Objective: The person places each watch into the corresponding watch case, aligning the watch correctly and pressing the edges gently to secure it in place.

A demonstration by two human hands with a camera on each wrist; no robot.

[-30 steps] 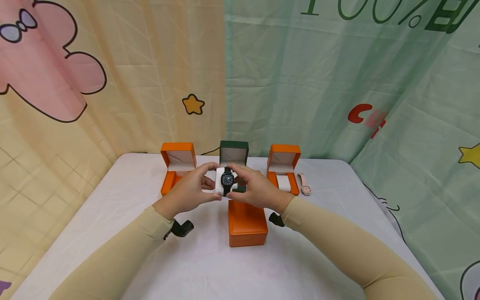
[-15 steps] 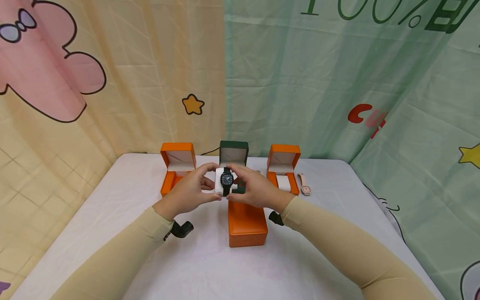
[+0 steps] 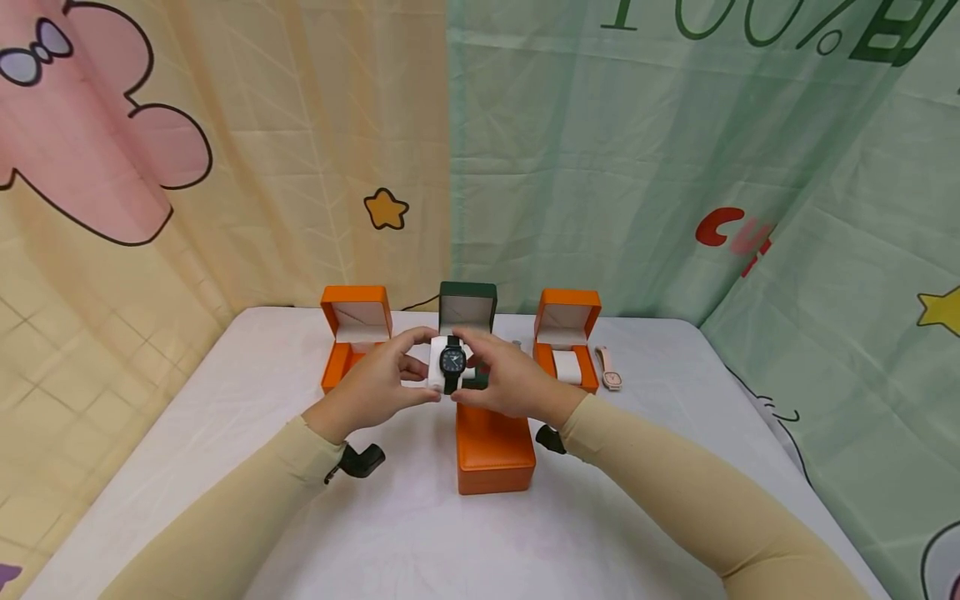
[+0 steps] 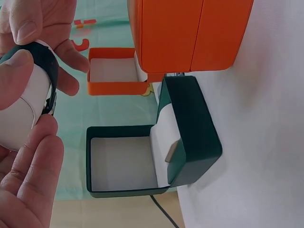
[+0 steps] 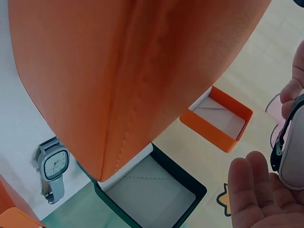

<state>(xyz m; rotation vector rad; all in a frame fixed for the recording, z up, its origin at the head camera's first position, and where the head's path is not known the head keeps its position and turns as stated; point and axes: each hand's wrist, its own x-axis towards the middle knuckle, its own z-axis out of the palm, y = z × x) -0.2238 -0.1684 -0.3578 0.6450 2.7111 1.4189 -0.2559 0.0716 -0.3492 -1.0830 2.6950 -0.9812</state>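
A black watch (image 3: 452, 359) with a dark square-looking dial is wrapped round a white cushion (image 3: 435, 371), held above the table. My left hand (image 3: 378, 379) grips the cushion from the left, index finger at its top and thumb at its bottom. From the right, my right hand (image 3: 517, 375) pinches the watch strap at top and bottom. The strap's dark band (image 4: 45, 57) and part of its buckle show in the left wrist view. Behind the hands, an open green box (image 3: 467, 302) stands with its lid up, its lower part largely hidden in the head view.
A closed orange box (image 3: 495, 454) stands in front of the green one. Open orange boxes stand left (image 3: 356, 310) and right (image 3: 567, 312), the right one holding a white cushion (image 3: 567, 367). A pink watch (image 3: 609, 371) lies beside it. A grey watch (image 5: 54, 166) lies near the green box.
Both hands have drifted very slightly left with the watch and cushion between them. Their grip looks the same, and the boxes stay where they were.
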